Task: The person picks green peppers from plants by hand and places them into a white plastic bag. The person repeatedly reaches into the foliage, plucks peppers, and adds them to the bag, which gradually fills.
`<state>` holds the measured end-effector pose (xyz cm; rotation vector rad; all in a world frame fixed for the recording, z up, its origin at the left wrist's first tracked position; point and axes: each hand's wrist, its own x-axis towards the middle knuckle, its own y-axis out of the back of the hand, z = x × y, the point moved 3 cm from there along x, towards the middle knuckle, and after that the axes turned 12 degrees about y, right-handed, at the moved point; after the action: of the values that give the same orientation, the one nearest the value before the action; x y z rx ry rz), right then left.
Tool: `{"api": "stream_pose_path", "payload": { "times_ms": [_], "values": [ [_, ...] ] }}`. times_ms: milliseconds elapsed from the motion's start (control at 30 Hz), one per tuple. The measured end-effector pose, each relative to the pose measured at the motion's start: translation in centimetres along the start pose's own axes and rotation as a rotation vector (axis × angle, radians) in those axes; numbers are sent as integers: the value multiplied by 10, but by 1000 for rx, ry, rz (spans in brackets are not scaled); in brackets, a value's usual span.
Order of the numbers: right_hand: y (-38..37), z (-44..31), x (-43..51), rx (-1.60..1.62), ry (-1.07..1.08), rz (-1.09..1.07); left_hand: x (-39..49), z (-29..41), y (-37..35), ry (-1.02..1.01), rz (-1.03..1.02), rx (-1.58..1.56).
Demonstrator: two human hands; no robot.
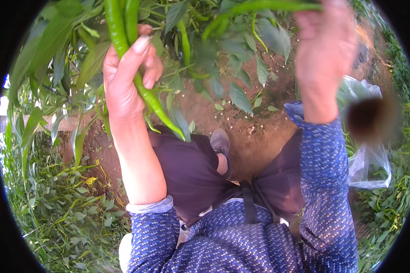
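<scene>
My left hand [131, 65] grips long green chili peppers [157, 104] between thumb and fingers. One slants down past the wrist, its thin tip over my thigh. A second pepper [131, 20] rises from the same grip. At the top right, my right hand [324, 51] is blurred, with a long curved green pepper [270, 6] in its fingers. Part of that hand is cut off by the picture's upper edge. Between the hands hang pepper plant leaves [241, 97] and further peppers on the plant, such as a slim pepper [184, 42].
A clear plastic bag [369, 170] with green contents lies to my right, partly behind my sleeve. A dark blurred object [369, 117] covers part of it. Bare brown soil [256, 140] shows around my shoe [220, 145]. Dense pepper plants [78, 204] grow on both sides.
</scene>
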<state>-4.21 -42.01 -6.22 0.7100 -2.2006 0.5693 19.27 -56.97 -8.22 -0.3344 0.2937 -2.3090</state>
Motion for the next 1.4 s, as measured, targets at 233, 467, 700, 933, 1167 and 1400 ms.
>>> {"api": "stream_pose_path", "payload": {
  "times_ms": [233, 467, 700, 933, 1167, 1400],
  "values": [
    [41, -92, 20, -148, 235, -91, -1, -1, 2, -12, -3, -2],
    [-32, 20, -15, -385, -238, -726, -1, -5, -8, 21, 11, 17],
    [-56, 101, -40, 142, -683, -489, -4, -8, -21, 40, 34, 30],
    [-38, 82, -25, -25, -643, -332, -4, -8, -26, 49, 23, 81],
    [-22, 80, -19, -1, -654, -473, -1, -12, -25, 62, 54, 107],
    [-10, 86, -22, -19, -668, -562, -3, -11, -18, 67, 48, 109]
  ]
}}
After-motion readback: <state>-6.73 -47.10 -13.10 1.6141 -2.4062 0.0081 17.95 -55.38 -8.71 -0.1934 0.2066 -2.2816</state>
